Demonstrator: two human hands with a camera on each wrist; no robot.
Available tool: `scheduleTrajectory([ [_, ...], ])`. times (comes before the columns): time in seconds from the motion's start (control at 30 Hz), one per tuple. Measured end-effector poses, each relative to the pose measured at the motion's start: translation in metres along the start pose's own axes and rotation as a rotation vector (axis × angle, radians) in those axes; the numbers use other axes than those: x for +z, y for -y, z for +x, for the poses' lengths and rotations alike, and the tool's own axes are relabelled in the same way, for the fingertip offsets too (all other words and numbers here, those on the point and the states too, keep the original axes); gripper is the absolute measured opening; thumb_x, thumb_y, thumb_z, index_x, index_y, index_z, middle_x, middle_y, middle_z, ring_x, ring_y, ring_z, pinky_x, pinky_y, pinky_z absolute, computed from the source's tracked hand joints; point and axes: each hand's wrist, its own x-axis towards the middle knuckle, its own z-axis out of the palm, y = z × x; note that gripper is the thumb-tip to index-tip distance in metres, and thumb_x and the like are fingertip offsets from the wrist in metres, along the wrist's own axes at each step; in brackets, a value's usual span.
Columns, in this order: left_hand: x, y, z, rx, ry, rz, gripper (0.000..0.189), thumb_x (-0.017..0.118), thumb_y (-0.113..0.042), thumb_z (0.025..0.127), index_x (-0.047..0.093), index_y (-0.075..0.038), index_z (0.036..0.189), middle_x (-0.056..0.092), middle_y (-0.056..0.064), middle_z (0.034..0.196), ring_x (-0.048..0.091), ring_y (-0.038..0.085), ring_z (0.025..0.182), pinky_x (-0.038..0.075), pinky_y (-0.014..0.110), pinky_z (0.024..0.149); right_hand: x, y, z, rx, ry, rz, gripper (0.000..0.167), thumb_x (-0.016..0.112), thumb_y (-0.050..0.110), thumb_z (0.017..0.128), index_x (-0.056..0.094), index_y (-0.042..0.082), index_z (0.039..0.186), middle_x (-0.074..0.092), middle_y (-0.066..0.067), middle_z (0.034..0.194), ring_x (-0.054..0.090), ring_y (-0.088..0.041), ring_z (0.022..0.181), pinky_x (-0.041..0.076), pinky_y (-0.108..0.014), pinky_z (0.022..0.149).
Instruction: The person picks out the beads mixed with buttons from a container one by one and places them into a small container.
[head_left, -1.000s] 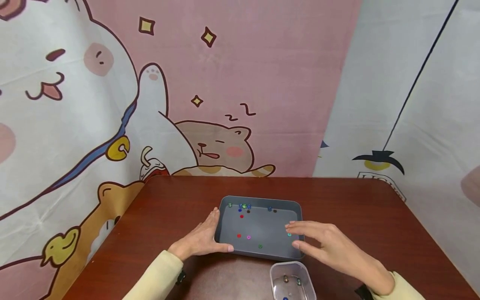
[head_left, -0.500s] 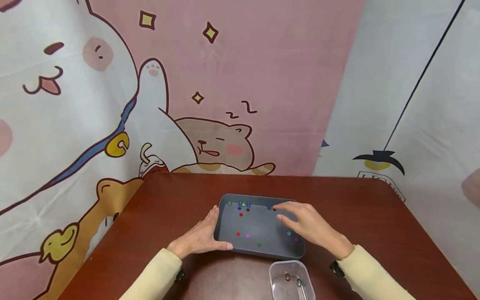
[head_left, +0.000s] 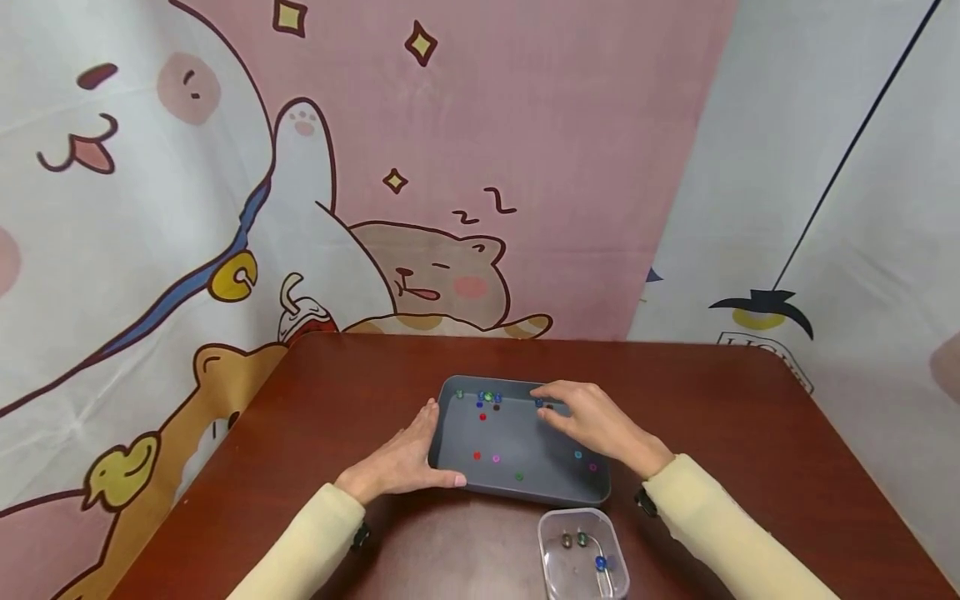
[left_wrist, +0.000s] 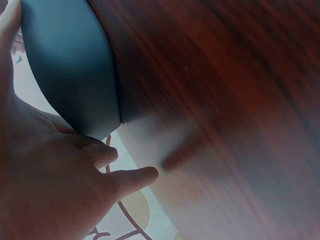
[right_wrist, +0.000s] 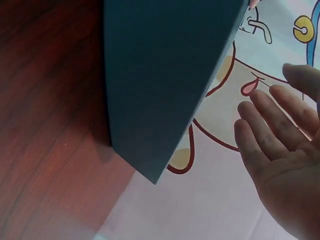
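I see the left hand [head_left: 401, 458] spread against a grey rectangular tray [head_left: 525, 435], the right hand [head_left: 592, 419] parted near a blue bead [head_left: 538, 403]; clear plastic box [head_left: 573, 575] in front; black backdrop lettering [head_left: 750, 340] unreadable.

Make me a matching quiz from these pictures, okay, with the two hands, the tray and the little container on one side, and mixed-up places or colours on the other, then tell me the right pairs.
Things:
1. Left hand
2. Tray
3. Right hand
4. Small container

Places or colours:
A. Over the tray's far right part
B. See-through, on the near side of the tray
C. At the tray's left side
D. Dark gray

Right pairs: 1-C, 2-D, 3-A, 4-B
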Motion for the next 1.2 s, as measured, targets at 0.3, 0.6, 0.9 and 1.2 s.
scheduleTrajectory([
  [0.3,0.005,0.002,0.001,0.0,0.017,-0.004,0.13,0.08,-0.065,0.079,0.009,0.003,0.164,0.006,0.02,0.172,0.013,0.032,0.158,0.025,0.053,0.122,0.011,-0.018,0.009,0.083,0.08,0.025,0.038,0.077,0.014,0.094,0.071,0.003,0.13,0.071,-0.01,0.127,0.067,-0.029,0.119,0.054,-0.049,0.098],
  [0.6,0.003,0.002,0.001,-0.01,0.02,-0.009,0.13,0.079,-0.066,0.08,0.007,0.003,0.164,0.004,0.02,0.172,0.011,0.032,0.158,0.023,0.053,0.123,0.019,-0.03,0.015,0.142,0.136,0.025,0.035,0.075,0.01,0.095,0.071,0.003,0.129,0.071,-0.013,0.127,0.066,-0.031,0.119,0.054,-0.05,0.097],
  [0.9,-0.003,0.001,0.005,-0.011,0.012,-0.011,0.13,0.079,-0.065,0.08,0.005,0.001,0.164,0.002,0.018,0.172,0.009,0.032,0.159,0.022,0.053,0.123,0.02,-0.034,0.024,0.15,0.148,0.028,0.034,0.074,0.007,0.095,0.071,0.001,0.129,0.071,-0.015,0.126,0.067,-0.032,0.118,0.055,-0.05,0.096],
  [1.2,-0.003,-0.001,0.004,-0.015,0.012,0.009,0.132,0.08,-0.067,0.078,0.007,0.001,0.164,0.003,0.018,0.172,0.01,0.032,0.158,0.022,0.052,0.123,0.022,-0.036,0.028,0.144,0.162,0.026,0.032,0.075,0.006,0.094,0.073,-0.001,0.125,0.074,-0.015,0.12,0.07,-0.029,0.111,0.057,-0.047,0.092],
])
